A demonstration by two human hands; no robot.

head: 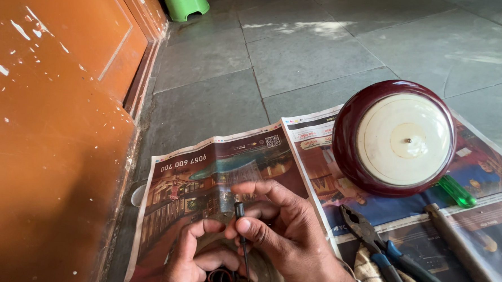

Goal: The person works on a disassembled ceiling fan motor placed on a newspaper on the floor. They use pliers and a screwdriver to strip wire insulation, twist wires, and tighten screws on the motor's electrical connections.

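Note:
My right hand (pixel 284 230) pinches the tip of a thin black wire (pixel 241 231) between thumb and forefinger, just above the newspaper (pixel 204 173). My left hand (pixel 198 260) curls low at the bottom edge around a small part with dark wire loops (pixel 225 278), from which the black wire rises. What that part is I cannot make out.
A round maroon cover with a cream disc (pixel 395 139) lies on the newspaper at right. A green-handled screwdriver (pixel 456 191), blue-handled pliers (pixel 387 248) and a hammer handle (pixel 463 246) lie near it. An orange door (pixel 49 121) is at left, a green stool (pixel 184 0) at the back.

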